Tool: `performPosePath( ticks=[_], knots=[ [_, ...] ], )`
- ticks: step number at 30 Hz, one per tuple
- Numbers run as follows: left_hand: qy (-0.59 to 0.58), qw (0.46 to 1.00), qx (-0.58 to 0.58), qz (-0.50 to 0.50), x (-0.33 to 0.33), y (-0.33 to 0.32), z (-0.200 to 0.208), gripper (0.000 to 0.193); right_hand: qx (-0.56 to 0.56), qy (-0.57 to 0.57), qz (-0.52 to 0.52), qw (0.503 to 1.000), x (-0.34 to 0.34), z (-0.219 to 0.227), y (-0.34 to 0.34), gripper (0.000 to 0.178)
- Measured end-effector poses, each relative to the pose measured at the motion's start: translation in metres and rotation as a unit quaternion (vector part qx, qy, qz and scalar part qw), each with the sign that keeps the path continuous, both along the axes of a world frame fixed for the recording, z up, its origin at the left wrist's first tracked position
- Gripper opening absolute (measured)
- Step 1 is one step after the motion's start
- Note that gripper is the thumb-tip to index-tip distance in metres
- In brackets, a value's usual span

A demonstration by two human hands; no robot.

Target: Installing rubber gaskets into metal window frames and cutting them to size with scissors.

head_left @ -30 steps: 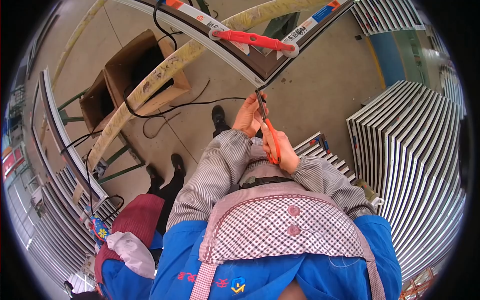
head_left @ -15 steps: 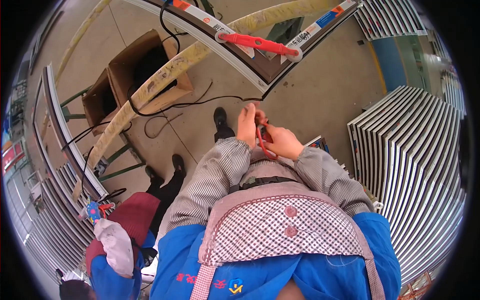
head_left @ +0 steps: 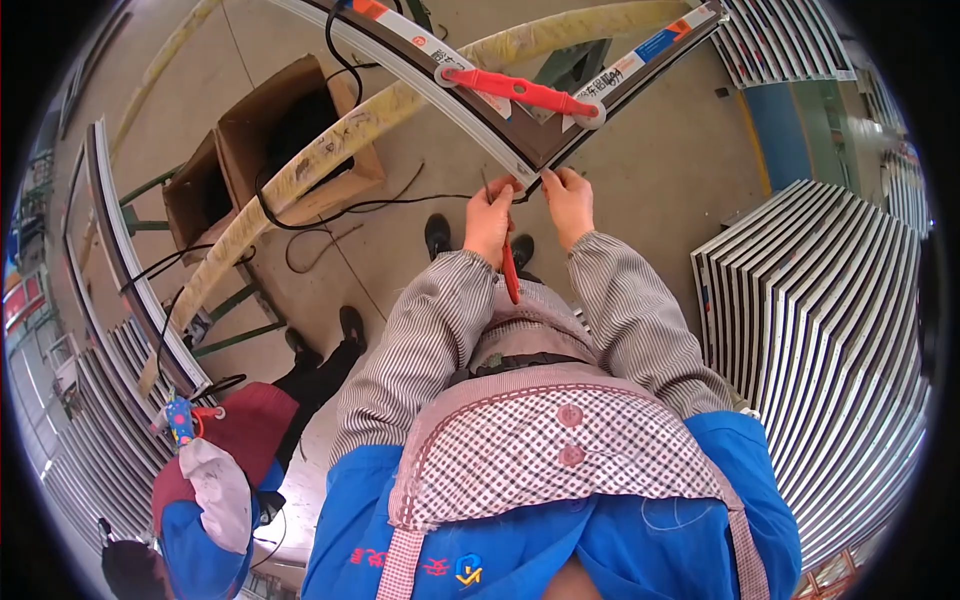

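Note:
My left hand [head_left: 488, 222] is closed around red-handled scissors [head_left: 511, 272]; the handles hang below the fist and a thin dark tip shows above it. Its fingertips are also at a black rubber strip [head_left: 455, 194], just under the corner of a brown-and-white window frame [head_left: 535, 150]. On the other side of that corner, my right hand [head_left: 569, 206] has thumb and fingers pinched on the strip, close against the frame edge. A red corner clamp [head_left: 520, 90] with round white ends spans the two frame sides.
Left of me are a yellow wrapped rail [head_left: 300, 180], an open cardboard box [head_left: 350, 185] and a black cable [head_left: 345, 70]. A co-worker in a blue top and maroon apron [head_left: 260, 415] stands at lower left. Stacked frame profiles [head_left: 800, 300] fill the right side.
Both hands have moved forward to the frame corner. The scissors passed from my right hand to my left, and my right hand has taken hold of the strip.

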State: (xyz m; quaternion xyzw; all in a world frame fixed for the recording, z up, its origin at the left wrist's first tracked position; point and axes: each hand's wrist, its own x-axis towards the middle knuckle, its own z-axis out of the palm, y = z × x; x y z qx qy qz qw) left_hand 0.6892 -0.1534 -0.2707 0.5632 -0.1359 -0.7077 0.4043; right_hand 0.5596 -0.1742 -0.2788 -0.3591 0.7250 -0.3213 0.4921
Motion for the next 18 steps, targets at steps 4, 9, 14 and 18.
performPosePath(
  ticks=[4, 9, 14, 18],
  knots=[
    [-0.056, 0.998, -0.008, -0.03, -0.008, -0.002, 0.004, 0.03, -0.045, 0.121, -0.028, 0.991, 0.003, -0.005, -0.004, 0.027],
    [-0.183, 0.978, -0.087, -0.053, -0.029, -0.01, -0.01, 0.028, -0.071, 0.112, -0.044, 0.99, -0.004, -0.006, -0.006, 0.029],
    [-0.222, 0.971, -0.054, -0.07, -0.026, -0.015, -0.014, 0.026, 0.025, -0.114, 0.0, 0.993, -0.015, 0.004, -0.005, 0.024],
    [-0.268, 0.953, -0.068, -0.123, -0.019, -0.017, -0.015, 0.03, 0.046, -0.147, -0.003, 0.988, -0.016, 0.007, 0.012, 0.023]
  ],
)
